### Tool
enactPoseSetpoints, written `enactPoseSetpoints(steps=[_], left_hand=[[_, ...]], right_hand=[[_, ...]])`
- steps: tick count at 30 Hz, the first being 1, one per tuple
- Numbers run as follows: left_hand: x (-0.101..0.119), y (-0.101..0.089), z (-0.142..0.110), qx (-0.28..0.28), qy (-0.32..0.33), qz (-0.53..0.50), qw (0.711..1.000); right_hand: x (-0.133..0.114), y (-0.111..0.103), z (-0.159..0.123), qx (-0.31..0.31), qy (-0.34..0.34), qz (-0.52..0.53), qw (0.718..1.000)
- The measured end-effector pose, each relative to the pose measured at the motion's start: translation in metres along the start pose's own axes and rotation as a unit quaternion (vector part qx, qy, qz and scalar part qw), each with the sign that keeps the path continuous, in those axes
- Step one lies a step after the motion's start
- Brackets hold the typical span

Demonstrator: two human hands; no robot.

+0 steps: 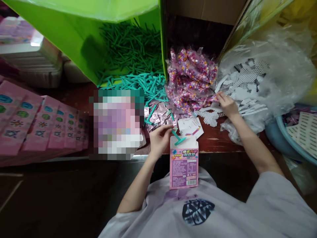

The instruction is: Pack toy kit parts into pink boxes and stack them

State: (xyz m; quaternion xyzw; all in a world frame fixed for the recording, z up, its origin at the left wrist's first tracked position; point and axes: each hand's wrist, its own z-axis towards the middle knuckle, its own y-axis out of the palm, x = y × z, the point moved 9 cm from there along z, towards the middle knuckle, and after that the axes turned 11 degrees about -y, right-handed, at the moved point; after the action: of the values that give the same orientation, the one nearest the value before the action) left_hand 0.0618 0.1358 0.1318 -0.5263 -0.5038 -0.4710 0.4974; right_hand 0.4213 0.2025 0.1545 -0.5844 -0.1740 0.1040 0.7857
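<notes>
A pink printed box (183,165) stands open at the table's near edge, leaning against my chest. My left hand (160,137) is closed on a teal plastic tool (177,138) whose end pokes into the box's open top. My right hand (226,104) reaches to the back right, fingers pinched on a bag of coloured beads (213,98) at the edge of a heap of such bags (190,77). White mesh grids (210,115) lie under that hand. A white leaflet (190,127) lies behind the box.
A pile of teal tools (133,59) spills from a green box (81,39). Small pink sachets (160,112) lie in front. Clear plastic holds more white grids (250,82). Flat pink boxes (37,125) are stacked at left. A blue basin (284,135) sits at right.
</notes>
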Motion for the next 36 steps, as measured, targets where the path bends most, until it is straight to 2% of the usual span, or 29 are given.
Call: enactPoseSetpoints(steps=[2,4,6,7,9,10,11,12,15,17,19,20,22,25,27,29,31,34,36], left_hand=[[-0.025,-0.001,-0.005,0.009,-0.015,-0.028,0.999],[-0.042,0.002,-0.005,-0.020,-0.033,-0.024,0.999],[-0.050,0.017,-0.008,-0.116,-0.043,0.058,0.991],[-0.051,0.027,-0.013,-0.171,-0.034,0.121,0.977],[-0.048,0.042,-0.024,-0.240,0.006,0.246,0.939],[-0.046,0.045,-0.028,-0.245,0.026,0.281,0.927],[-0.042,0.046,-0.028,-0.232,0.038,0.286,0.929],[-0.039,0.044,-0.027,-0.207,0.042,0.261,0.942],[-0.035,0.035,-0.019,-0.134,0.039,0.099,0.985],[-0.040,0.036,-0.015,-0.125,0.037,0.033,0.991],[-0.047,0.039,-0.014,-0.131,0.022,0.030,0.991],[-0.051,0.039,-0.015,-0.125,0.017,0.041,0.991],[-0.054,0.031,-0.019,-0.084,0.021,0.065,0.994],[-0.058,0.008,-0.027,0.008,0.027,0.073,0.997],[-0.065,-0.008,-0.032,0.063,0.005,0.072,0.995],[-0.070,-0.020,-0.036,0.109,-0.011,0.076,0.991],[-0.073,-0.023,-0.037,0.128,-0.020,0.081,0.988],[-0.076,-0.013,-0.035,0.080,-0.034,0.077,0.993],[-0.076,-0.004,-0.034,0.044,-0.033,0.072,0.996]], right_hand=[[0.000,-0.026,-0.007,0.057,-0.008,0.013,0.998],[-0.008,-0.060,-0.020,0.145,0.003,0.030,0.989],[-0.022,-0.093,-0.036,0.254,0.041,0.060,0.964],[-0.032,-0.106,-0.043,0.309,0.065,0.082,0.945],[-0.055,-0.117,-0.052,0.381,0.102,0.140,0.908],[-0.068,-0.114,-0.052,0.393,0.117,0.173,0.895],[-0.082,-0.106,-0.049,0.391,0.128,0.205,0.888],[-0.097,-0.095,-0.046,0.382,0.133,0.239,0.883],[-0.139,-0.057,-0.042,0.369,0.123,0.339,0.857],[-0.162,-0.030,-0.044,0.343,0.120,0.401,0.841],[-0.178,-0.007,-0.046,0.300,0.126,0.449,0.832],[-0.181,0.001,-0.049,0.285,0.136,0.466,0.826],[-0.173,0.007,-0.059,0.291,0.180,0.483,0.806],[-0.146,0.001,-0.082,0.361,0.268,0.478,0.755],[-0.136,0.000,-0.088,0.353,0.284,0.505,0.735],[-0.141,0.007,-0.085,0.284,0.258,0.559,0.735],[-0.154,0.014,-0.080,0.200,0.223,0.587,0.753],[-0.175,0.020,-0.077,0.104,0.177,0.551,0.808],[-0.184,0.017,-0.075,0.087,0.152,0.513,0.840]])
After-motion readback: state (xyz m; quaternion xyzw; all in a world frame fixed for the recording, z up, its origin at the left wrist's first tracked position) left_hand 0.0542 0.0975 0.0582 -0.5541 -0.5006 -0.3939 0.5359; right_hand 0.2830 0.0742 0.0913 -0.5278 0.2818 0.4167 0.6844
